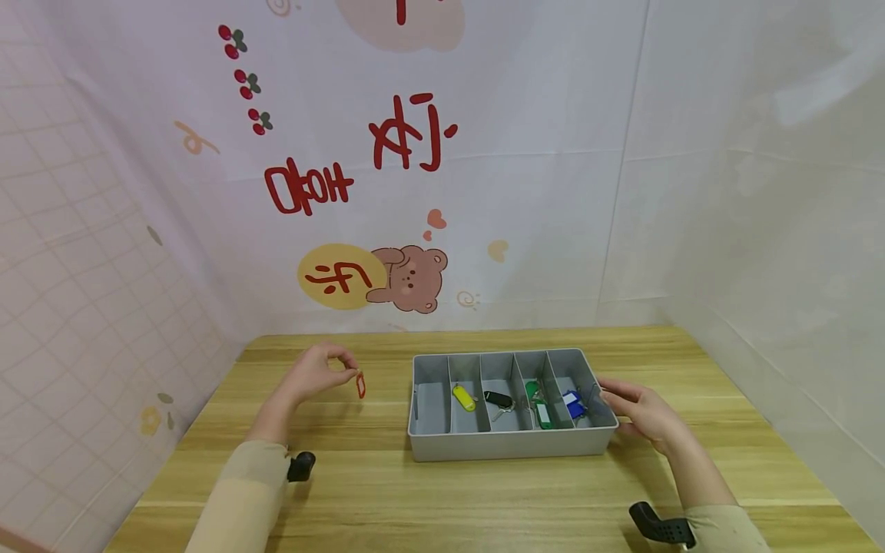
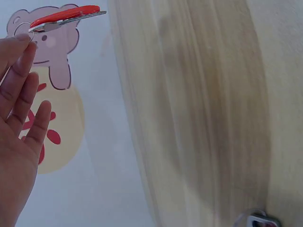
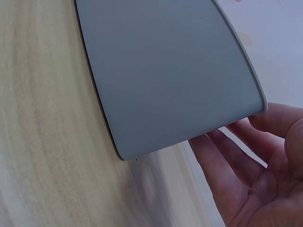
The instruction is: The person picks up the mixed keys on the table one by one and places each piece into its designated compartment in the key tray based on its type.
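Observation:
My left hand (image 1: 318,374) is raised above the table, left of a grey divided tray (image 1: 508,445). Between thumb and index finger it pinches the ring of a red key tag (image 1: 361,385). In the left wrist view, a silver key (image 2: 71,20) hangs alongside the tag, and the other fingers extend loosely. My right hand (image 1: 643,411) touches the tray's right end, its fingers (image 3: 208,153) fairly straight against the outer wall and its thumb near the rim. Inside the tray lie a yellow key tag (image 1: 464,398), a black tag (image 1: 498,399), green tags (image 1: 543,415) and blue tags (image 1: 573,404) in separate compartments.
The tray stands on a wood-grain table (image 1: 373,491). Behind it hangs a printed white cloth (image 1: 539,192), with more cloth along both sides. A metal-framed object shows partly at the bottom of the left wrist view.

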{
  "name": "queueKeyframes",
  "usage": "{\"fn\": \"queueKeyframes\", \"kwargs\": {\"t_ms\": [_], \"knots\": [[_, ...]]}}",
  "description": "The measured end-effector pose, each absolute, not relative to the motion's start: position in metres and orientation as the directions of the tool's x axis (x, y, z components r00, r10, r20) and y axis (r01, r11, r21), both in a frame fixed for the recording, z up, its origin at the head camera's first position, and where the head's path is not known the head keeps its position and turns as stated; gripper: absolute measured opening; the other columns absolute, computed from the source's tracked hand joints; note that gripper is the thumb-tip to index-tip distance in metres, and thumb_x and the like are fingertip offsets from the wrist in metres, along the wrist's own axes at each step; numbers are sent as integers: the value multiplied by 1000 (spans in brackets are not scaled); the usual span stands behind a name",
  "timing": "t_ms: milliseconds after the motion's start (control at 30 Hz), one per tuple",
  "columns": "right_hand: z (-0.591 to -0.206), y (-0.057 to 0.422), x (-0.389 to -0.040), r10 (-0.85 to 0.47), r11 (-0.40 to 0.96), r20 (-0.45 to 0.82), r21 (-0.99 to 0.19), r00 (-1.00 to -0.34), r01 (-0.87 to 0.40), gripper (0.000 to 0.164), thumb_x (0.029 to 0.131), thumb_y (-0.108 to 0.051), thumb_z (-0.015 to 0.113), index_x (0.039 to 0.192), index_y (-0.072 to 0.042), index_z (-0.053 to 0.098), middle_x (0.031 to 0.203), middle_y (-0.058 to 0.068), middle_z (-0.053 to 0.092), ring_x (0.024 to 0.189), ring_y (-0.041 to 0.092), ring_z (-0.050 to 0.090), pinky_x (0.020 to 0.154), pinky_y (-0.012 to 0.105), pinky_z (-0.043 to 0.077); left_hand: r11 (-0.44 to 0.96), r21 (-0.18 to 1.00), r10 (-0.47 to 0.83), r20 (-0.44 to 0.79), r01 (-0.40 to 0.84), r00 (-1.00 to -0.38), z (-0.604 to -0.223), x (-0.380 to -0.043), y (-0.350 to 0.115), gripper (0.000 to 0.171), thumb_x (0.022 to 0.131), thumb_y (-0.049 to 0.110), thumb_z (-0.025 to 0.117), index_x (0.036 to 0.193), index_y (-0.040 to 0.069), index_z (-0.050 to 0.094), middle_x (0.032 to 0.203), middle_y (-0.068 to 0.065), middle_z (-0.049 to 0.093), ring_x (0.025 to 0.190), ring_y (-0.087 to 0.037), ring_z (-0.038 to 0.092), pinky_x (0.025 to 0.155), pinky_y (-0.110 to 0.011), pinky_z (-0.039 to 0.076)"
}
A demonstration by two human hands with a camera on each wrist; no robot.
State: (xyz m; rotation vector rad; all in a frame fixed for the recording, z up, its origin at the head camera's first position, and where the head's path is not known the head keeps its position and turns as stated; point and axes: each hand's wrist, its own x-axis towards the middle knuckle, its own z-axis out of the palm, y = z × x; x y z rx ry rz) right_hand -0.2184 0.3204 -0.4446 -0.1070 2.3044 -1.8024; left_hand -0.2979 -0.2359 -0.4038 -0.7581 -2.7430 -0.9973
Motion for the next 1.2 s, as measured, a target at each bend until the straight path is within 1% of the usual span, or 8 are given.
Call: {"fn": "queueKeyframes", "kwargs": {"t_ms": [300,400,533,633,767,867,1000,1200], "knots": [[-444,320,-218,-178,261,-117,-963,-977,68,59,104,-20,54,148,11,32,139,31,48,103,14,64,81,36,56,645,532,434,335,548,-836,-394,-298,-226,5,86,14,78,84,14,74,87,9,66,96,-24,59,92,-51,45],[-444,319,-218,-178,262,-115,-963,-977,66,58,104,-19,54,148,11,31,140,31,47,102,13,64,81,36,55,634,531,440,352,563,-827,-392,-298,-222,6,85,12,79,83,15,74,87,8,66,94,-25,60,89,-49,46],[-444,319,-218,-184,253,-113,-965,-977,64,58,104,-18,53,148,12,31,140,31,47,101,11,64,82,37,55,625,531,441,365,573,-820,-386,-297,-215,9,84,9,79,84,17,73,88,7,64,92,-23,59,86,-47,47],[-444,319,-218,-187,248,-113,-967,-976,64,58,104,-19,53,148,11,31,139,31,48,101,11,64,81,36,56,607,529,450,387,593,-805,-381,-295,-210,9,84,9,79,84,15,73,88,6,64,92,-23,59,87,-48,47],[-443,319,-218,-188,247,-115,-967,-975,66,58,104,-19,53,148,11,31,139,30,49,101,11,64,81,36,56,578,531,462,413,620,-785,-374,-294,-203,8,84,9,80,83,14,73,88,6,64,93,-27,60,90,-50,47],[-444,319,-218,-188,246,-116,-967,-975,68,57,104,-19,53,148,10,31,140,30,48,101,10,64,82,36,56,570,523,468,427,634,-774,-371,-293,-198,8,83,9,80,84,14,74,88,7,64,93,-23,59,90,-47,47],[-444,320,-219,-185,244,-119,-967,-975,72,57,104,-19,53,148,10,31,139,29,49,101,11,64,82,36,56,546,508,482,461,666,-746,-366,-293,-191,10,82,8,81,84,14,74,87,8,64,90,-16,58,87,-44,47],[-444,320,-219,-183,246,-120,-966,-976,73,58,104,-19,54,148,10,31,137,27,52,101,11,64,81,36,56,466,500,521,512,730,-683,-358,-291,-178,9,82,7,81,83,10,73,84,7,65,89,-17,58,87,-44,47]]}}
